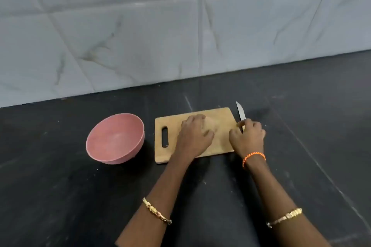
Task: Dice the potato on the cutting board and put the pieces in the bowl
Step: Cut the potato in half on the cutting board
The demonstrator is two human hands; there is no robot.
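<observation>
Seen from above: dark stone counter, pale marbled tile wall behind. Wooden cutting board near centre, slotted handle toward 9 o'clock. Pink bowl just beside the board at 9 o'clock, nothing visible inside.

Left hand palm-down on the board, fingers curved over a pale rounded shape, probably the potato (blurred, mostly hidden, so not certain). Right hand at the board's 3 o'clock edge, fingers curled round the handle of a small knife, blade pointing toward 12 o'clock, off the board.

Likely handling: potato firm and dense, rounded and apt to roll, slippery once cut. Best pinned from above with fingertips tucked back, first cut made to give a flat face. Cut pieces light, easily scooped toward the bowl.
</observation>
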